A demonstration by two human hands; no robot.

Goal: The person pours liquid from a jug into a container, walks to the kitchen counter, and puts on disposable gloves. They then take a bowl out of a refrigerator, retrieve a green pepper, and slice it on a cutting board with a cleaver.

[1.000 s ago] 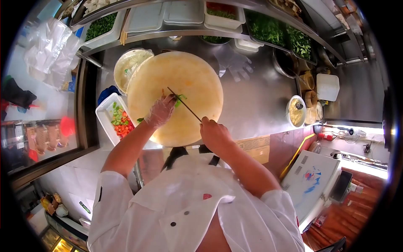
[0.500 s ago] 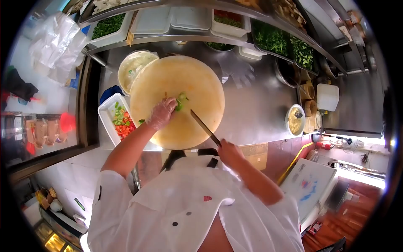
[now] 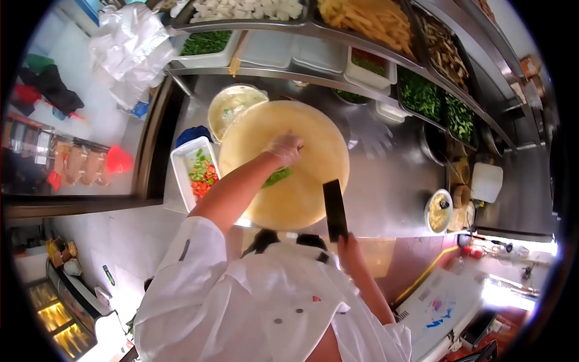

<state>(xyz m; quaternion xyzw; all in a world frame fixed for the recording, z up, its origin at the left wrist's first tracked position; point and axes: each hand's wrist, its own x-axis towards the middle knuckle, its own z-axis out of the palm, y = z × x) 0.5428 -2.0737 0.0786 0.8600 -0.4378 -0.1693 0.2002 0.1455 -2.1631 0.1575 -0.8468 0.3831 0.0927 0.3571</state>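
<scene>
My left hand (image 3: 286, 149), in a clear plastic glove, is closed above the round cutting board (image 3: 253, 130); what its fingers hold, if anything, is too small to make out. A green vegetable piece (image 3: 277, 177) lies on the board below my left wrist. The wide dark blade of a knife (image 3: 335, 208) points away from me at the board's right edge. Its handle is in my right hand (image 3: 350, 249). A white tray (image 3: 183, 175) of chopped green and red pepper (image 3: 204, 175) stands left of the board.
Behind the board's left side is a bowl (image 3: 228, 108) of pale contents. A clear glove (image 3: 371, 136) lies on the steel counter, with a small white bowl (image 3: 438, 211) farther right. Food trays line the shelf (image 3: 271, 72) across the back.
The view has shifted, so surroundings appear farther right. My left hand has moved away from me across the board. My right hand has drawn the knife back to the board's right edge, its blade now showing broadside.
</scene>
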